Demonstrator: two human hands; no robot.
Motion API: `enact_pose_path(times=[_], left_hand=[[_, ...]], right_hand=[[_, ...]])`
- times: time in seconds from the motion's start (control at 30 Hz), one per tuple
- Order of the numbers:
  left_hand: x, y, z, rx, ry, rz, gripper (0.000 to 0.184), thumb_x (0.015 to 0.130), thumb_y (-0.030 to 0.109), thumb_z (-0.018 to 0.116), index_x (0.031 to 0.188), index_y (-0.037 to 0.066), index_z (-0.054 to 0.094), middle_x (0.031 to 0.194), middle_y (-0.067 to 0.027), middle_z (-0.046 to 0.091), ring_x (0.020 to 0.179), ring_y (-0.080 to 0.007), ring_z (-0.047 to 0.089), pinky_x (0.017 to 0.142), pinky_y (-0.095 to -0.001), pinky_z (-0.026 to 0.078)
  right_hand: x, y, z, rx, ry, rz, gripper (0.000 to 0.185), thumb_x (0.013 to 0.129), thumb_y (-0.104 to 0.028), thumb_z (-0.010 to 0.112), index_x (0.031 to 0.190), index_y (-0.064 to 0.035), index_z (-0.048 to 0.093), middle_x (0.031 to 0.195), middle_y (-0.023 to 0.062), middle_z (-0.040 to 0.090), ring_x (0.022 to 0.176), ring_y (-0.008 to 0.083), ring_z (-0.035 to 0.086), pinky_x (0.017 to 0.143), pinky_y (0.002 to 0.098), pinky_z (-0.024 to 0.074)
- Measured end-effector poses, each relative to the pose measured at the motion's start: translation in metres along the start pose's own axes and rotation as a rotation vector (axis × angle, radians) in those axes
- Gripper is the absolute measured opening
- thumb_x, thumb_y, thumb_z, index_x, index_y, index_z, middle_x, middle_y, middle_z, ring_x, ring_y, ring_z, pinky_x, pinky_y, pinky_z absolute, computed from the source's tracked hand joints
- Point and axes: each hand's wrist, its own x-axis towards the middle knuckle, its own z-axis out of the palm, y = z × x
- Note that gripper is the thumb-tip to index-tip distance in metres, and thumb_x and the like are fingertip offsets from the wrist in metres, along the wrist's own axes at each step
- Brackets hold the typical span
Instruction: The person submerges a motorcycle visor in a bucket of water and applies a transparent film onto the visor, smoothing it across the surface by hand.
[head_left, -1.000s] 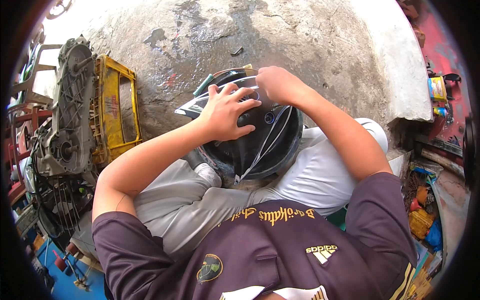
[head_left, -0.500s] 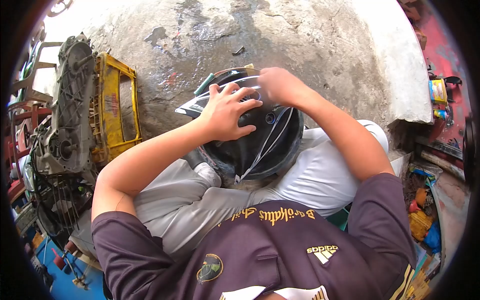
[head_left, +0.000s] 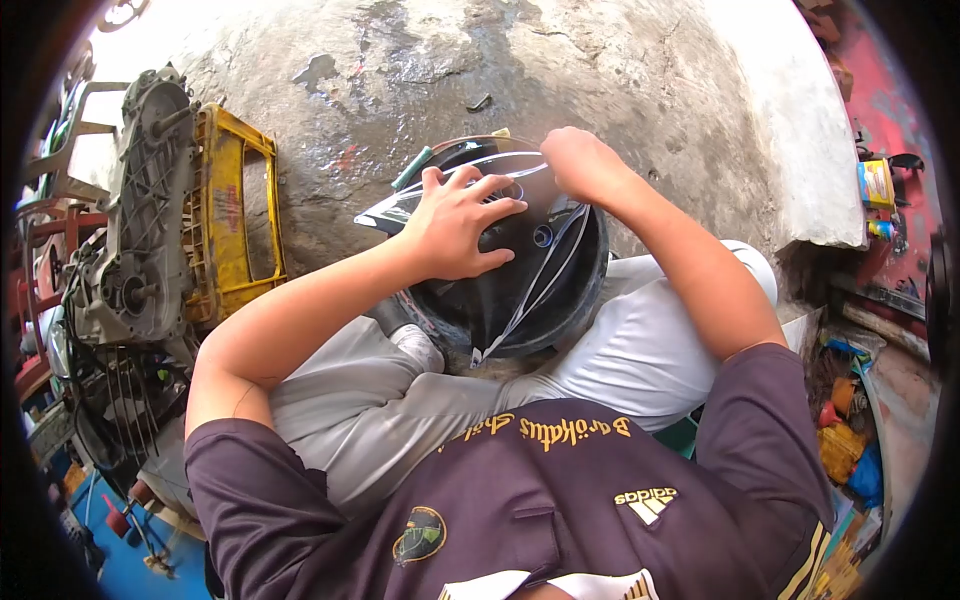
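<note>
A glossy black panel with white stripes [head_left: 490, 290] lies across a round black basin [head_left: 585, 300] between my legs. My left hand [head_left: 462, 222] rests on the panel's left part, fingers spread, beside a round hole. At the panel's upper right edge is my right hand [head_left: 578, 165], its fingers curled together; what they hold, if anything, is hidden. A blue-rimmed round hole [head_left: 543, 236] shows in the panel below my right hand. A light green object [head_left: 412, 168] sits at the basin's upper left rim.
A grey metal engine casing [head_left: 150, 210] and a yellow plastic frame [head_left: 238, 210] stand at the left. Wet concrete [head_left: 420, 70] lies ahead, with a small dark metal piece [head_left: 480, 102] on it. A yellow can [head_left: 876, 184] and assorted clutter are at the right.
My right hand has moved right along the panel's upper edge and looks sharper than before. My left hand has stayed on the panel, spread as before.
</note>
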Motion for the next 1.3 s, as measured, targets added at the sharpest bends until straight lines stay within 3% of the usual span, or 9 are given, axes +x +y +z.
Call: enact_pose_path(times=[0.07, 0.17, 0.27, 0.47, 0.73, 0.87, 0.9, 1.13, 1.3], left_hand=[[0.0, 0.001, 0.0, -0.004, -0.003, 0.003, 0.064, 0.078, 0.046, 0.083, 0.137, 0.028, 0.069, 0.15, -0.0058, 0.056, 0.136, -0.0338, 0.047, 0.103, -0.0589, 0.034], [0.001, 0.001, 0.0, 0.001, -0.018, -0.009, 0.064, 0.078, 0.046, 0.083, 0.138, 0.028, 0.068, 0.15, -0.0055, 0.056, 0.137, -0.0339, 0.047, 0.103, -0.059, 0.034], [0.001, 0.0, 0.001, -0.002, -0.003, 0.003, 0.064, 0.078, 0.046, 0.083, 0.137, 0.027, 0.069, 0.15, -0.0056, 0.056, 0.137, -0.0339, 0.047, 0.103, -0.0591, 0.034], [0.001, 0.002, -0.001, -0.003, -0.025, -0.012, 0.064, 0.078, 0.045, 0.084, 0.137, 0.027, 0.069, 0.15, -0.0056, 0.056, 0.136, -0.0336, 0.047, 0.104, -0.059, 0.034], [0.0, -0.001, 0.0, 0.004, 0.011, 0.012, 0.063, 0.078, 0.046, 0.083, 0.137, 0.027, 0.068, 0.149, -0.0058, 0.056, 0.135, -0.0331, 0.047, 0.103, -0.058, 0.034], [0.001, 0.002, -0.001, 0.007, -0.023, -0.011, 0.063, 0.079, 0.046, 0.082, 0.137, 0.027, 0.068, 0.15, -0.0053, 0.056, 0.136, -0.0326, 0.047, 0.104, -0.0579, 0.034], [0.001, 0.002, -0.001, 0.009, -0.024, -0.01, 0.063, 0.079, 0.046, 0.082, 0.137, 0.027, 0.068, 0.15, -0.0053, 0.056, 0.136, -0.0326, 0.047, 0.104, -0.0579, 0.034], [-0.001, 0.0, 0.001, -0.014, 0.0, 0.004, 0.063, 0.079, 0.047, 0.082, 0.137, 0.027, 0.069, 0.148, -0.0056, 0.057, 0.136, -0.0322, 0.047, 0.104, -0.0586, 0.033], [0.001, 0.001, -0.001, -0.004, -0.024, 0.003, 0.062, 0.079, 0.046, 0.082, 0.137, 0.027, 0.069, 0.148, -0.0054, 0.056, 0.136, -0.0327, 0.047, 0.105, -0.0581, 0.034]], right_hand=[[0.0, -0.006, 0.0, -0.005, -0.039, 0.009, 0.013, 0.083, -0.002, 0.067, 0.091, 0.0022, 0.076, 0.098, 0.0248, 0.074, 0.1, 0.0423, 0.073, 0.09, 0.049, 0.0586], [-0.003, -0.017, 0.013, 0.142, 0.175, -0.267, 0.015, 0.083, -0.002, 0.066, 0.092, 0.0021, 0.078, 0.1, 0.0271, 0.075, 0.098, 0.0431, 0.074, 0.086, 0.0495, 0.0607], [0.005, -0.004, 0.013, 0.051, 0.06, -0.059, 0.013, 0.083, -0.002, 0.066, 0.089, 0.0012, 0.076, 0.099, 0.0265, 0.073, 0.1, 0.0417, 0.073, 0.09, 0.0505, 0.0584], [-0.005, -0.015, 0.038, 0.17, 0.381, -0.248, 0.01, 0.083, -0.003, 0.065, 0.085, -0.0002, 0.075, 0.098, 0.0248, 0.067, 0.097, 0.043, 0.069, 0.088, 0.0493, 0.0571], [0.002, -0.003, 0.023, 0.36, 0.269, -0.261, 0.027, 0.087, -0.003, 0.063, 0.112, -0.0045, 0.075, 0.104, 0.0231, 0.075, 0.1, 0.0433, 0.072, 0.087, 0.0513, 0.0571], [0.0, -0.018, 0.021, 0.415, 0.235, -0.277, 0.033, 0.09, -0.006, 0.065, 0.123, -0.0085, 0.069, 0.103, 0.026, 0.075, 0.1, 0.0463, 0.072, 0.087, 0.0534, 0.0571], [-0.002, -0.017, 0.017, 0.354, 0.207, -0.234, 0.033, 0.095, -0.013, 0.065, 0.127, -0.0096, 0.061, 0.098, 0.0233, 0.072, 0.097, 0.0463, 0.068, 0.083, 0.0538, 0.0533], [0.001, -0.004, 0.009, 0.174, 0.203, -0.195, 0.028, 0.095, -0.01, 0.059, 0.123, -0.0085, 0.054, 0.097, 0.0247, 0.07, 0.094, 0.0478, 0.069, 0.08, 0.0566, 0.053], [0.004, -0.012, 0.006, 0.315, 0.124, -0.211, 0.023, 0.096, -0.012, 0.058, 0.118, -0.0057, 0.057, 0.095, 0.0255, 0.07, 0.092, 0.0486, 0.068, 0.079, 0.0567, 0.053]])
